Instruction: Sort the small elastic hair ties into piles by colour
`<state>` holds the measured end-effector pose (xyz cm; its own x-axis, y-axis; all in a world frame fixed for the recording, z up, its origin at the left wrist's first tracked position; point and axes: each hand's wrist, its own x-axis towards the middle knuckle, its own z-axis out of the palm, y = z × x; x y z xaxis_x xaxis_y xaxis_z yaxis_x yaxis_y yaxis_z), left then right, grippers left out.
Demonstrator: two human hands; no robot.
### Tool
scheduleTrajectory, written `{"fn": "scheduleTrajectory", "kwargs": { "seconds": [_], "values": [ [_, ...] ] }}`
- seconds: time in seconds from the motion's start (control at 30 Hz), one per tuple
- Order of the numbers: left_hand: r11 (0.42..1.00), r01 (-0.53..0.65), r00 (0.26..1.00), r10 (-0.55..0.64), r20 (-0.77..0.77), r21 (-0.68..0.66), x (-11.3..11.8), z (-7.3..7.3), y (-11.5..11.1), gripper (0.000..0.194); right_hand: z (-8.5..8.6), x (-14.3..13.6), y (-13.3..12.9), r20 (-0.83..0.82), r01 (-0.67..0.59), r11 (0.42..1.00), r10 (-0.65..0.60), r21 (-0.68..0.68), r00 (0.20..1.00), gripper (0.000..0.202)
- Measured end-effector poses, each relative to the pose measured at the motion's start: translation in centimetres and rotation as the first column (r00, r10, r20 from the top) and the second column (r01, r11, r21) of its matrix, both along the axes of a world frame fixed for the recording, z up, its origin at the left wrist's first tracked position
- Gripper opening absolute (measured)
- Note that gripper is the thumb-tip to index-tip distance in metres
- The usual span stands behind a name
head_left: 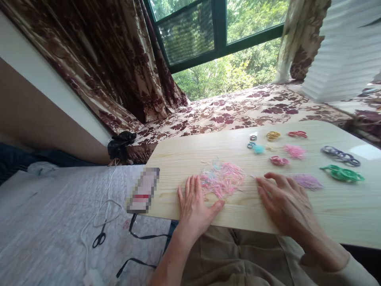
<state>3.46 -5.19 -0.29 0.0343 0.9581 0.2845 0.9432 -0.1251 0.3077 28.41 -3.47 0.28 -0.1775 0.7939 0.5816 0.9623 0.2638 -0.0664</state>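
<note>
A loose pile of thin mixed strands (223, 178), mostly pink with some pale blue, lies on the light wooden table. My left hand (195, 208) rests flat at the pile's left edge, its fingers out and its thumb spread toward me. To the right of the pile, my right hand (287, 204) is low over the table with thumb and forefinger together at a thin pinkish strand (252, 176). Beyond that hand are small heaps of purple strands (308, 181), pink strands (294, 151) and teal strands (258, 149).
Coloured loops lie at the right: green loops (343, 173), dark purple loops (341, 155), pink loops (279, 160), red loops (297, 134) and yellow loops (273, 136). A blurred-out flat object (143, 190) sits at the table's left edge. Scissors (99, 240) and a white cable lie on the bed.
</note>
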Motion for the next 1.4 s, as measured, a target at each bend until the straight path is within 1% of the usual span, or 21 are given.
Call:
{"fn": "scheduleTrajectory", "kwargs": {
  "seconds": [0.13, 0.23, 0.3, 0.4, 0.5, 0.67, 0.73, 0.8, 0.9, 0.97, 1.03, 1.1, 1.2, 1.3, 1.4],
  "values": [
    [0.994, 0.035, 0.999, -0.034, -0.011, 0.100, 0.7, 0.5, 1.5, 0.081, -0.1, 0.0, 0.1, -0.083, -0.097, 0.995, 0.097, -0.003, 0.992, 0.035],
    [0.992, 0.028, 1.000, -0.028, -0.004, 0.126, 0.8, 0.9, 2.7, 0.072, -0.1, 0.3, 0.1, -0.148, -0.195, 0.981, 0.192, -0.009, 0.970, 0.030],
    [0.989, 0.014, 1.000, -0.015, 0.003, 0.149, 0.7, 1.0, 3.1, 0.063, 0.1, 0.5, 0.0, -0.180, -0.230, 0.973, 0.226, -0.001, 0.957, 0.028],
    [0.968, 0.024, 1.000, -0.026, 0.007, 0.248, 0.8, 1.1, 2.7, 0.046, 0.4, 0.5, -0.2, -0.203, -0.272, 0.962, 0.269, 0.012, 0.942, 0.028],
    [0.937, 0.059, 0.998, -0.066, 0.009, 0.345, 1.0, 1.0, 1.9, 0.032, 0.7, 0.2, -0.4, -0.182, -0.332, 0.943, 0.325, -0.009, 0.928, 0.027],
    [0.908, 0.102, 0.994, -0.114, 0.003, 0.406, 1.0, 1.1, 1.3, 0.025, 0.8, 0.0, -0.5, -0.152, -0.391, 0.917, 0.377, -0.078, 0.914, 0.027],
    [0.902, 0.119, 0.991, -0.131, 0.001, 0.414, 1.1, 1.2, 1.3, 0.023, 0.6, 0.1, -0.5, -0.143, -0.368, 0.928, 0.356, -0.066, 0.924, 0.029],
    [0.897, 0.146, 0.987, -0.161, 0.000, 0.416, 1.4, 1.4, 1.3, 0.021, 0.4, 0.2, -0.3, -0.127, -0.304, 0.952, 0.297, -0.037, 0.946, 0.032],
    [0.890, 0.203, 0.974, -0.227, 0.010, 0.409, 2.3, 1.6, 0.9, 0.022, 0.1, 0.1, -0.3, -0.107, -0.204, 0.979, 0.199, -0.030, 0.974, 0.035],
    [0.886, 0.243, 0.963, -0.271, 0.016, 0.395, 3.1, 1.7, 0.6, 0.023, 0.1, 0.0, -0.3, -0.098, -0.169, 0.985, 0.164, -0.043, 0.982, 0.035],
    [0.885, 0.270, 0.954, -0.299, 0.019, 0.380, 3.6, 1.8, 0.2, 0.022, 0.2, -0.1, -0.4, -0.093, -0.166, 0.985, 0.160, -0.056, 0.983, 0.034],
    [0.885, 0.283, 0.949, -0.314, 0.024, 0.370, 4.1, 1.8, -0.1, 0.021, 0.2, -0.1, -0.5, -0.105, -0.199, 0.978, 0.191, -0.063, 0.976, 0.035],
    [0.886, 0.291, 0.945, -0.326, 0.037, 0.360, 4.5, 1.9, -0.2, 0.022, 0.1, 0.1, -0.5, -0.145, -0.254, 0.966, 0.246, -0.040, 0.958, 0.041],
    [0.885, 0.301, 0.941, -0.337, 0.043, 0.355, 4.9, 2.0, -0.1, 0.025, 0.0, 0.2, -0.2, -0.162, -0.209, 0.978, 0.206, -0.003, 0.965, 0.043],
    [0.887, 0.304, 0.941, -0.337, 0.040, 0.347, 5.2, 1.9, 0.0, 0.026, 0.0, 0.0, 0.0, -0.143, -0.146, 0.989, 0.141, -0.031, 0.980, 0.038]
  ]
}}
